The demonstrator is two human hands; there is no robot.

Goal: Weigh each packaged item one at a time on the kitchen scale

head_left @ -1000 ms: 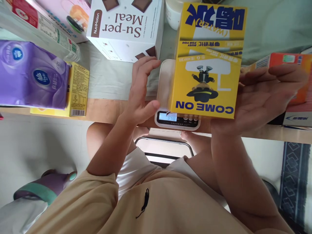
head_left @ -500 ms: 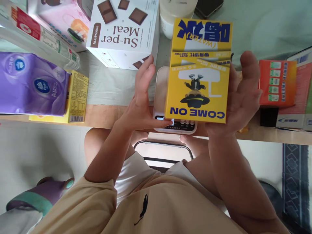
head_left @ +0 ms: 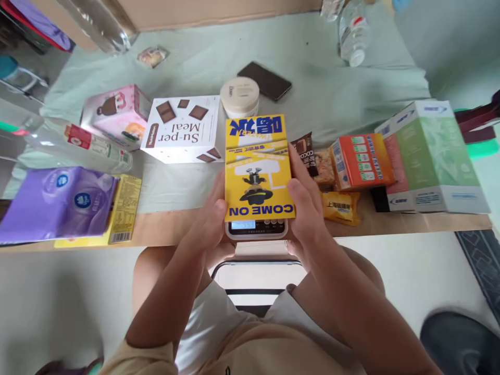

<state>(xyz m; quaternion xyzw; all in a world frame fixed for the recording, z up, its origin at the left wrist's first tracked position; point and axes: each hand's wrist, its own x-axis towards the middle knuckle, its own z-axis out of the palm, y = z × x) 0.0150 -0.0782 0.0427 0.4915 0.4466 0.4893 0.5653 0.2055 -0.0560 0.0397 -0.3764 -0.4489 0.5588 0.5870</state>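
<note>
A yellow box (head_left: 258,166) printed "COME ON" is on top of a white digital kitchen scale (head_left: 255,236), covering most of it. The scale's small display is lit, its digits too blurred to read surely. My left hand (head_left: 209,219) is closed along the box's left side, its thumb at the lower corner. Against the right side presses my right hand (head_left: 307,200), the thumb near the front edge and the fingers partly hidden. Just behind the box stand a white "Su-per Meal" carton (head_left: 185,125) and a round lidded tub (head_left: 239,99).
Left are a purple tissue pack (head_left: 58,203), another yellow box (head_left: 127,208), a clear bottle (head_left: 89,146) and a pink box (head_left: 117,114). Right are snack packets (head_left: 339,207), an orange box (head_left: 363,161) and a green-white carton (head_left: 433,156). A phone (head_left: 265,80) lies farther back.
My left hand, earlier spread apart from the yellow box, has closed in on its left side. The right hand grips the opposite side. The view has tilted up, showing more of the table.
</note>
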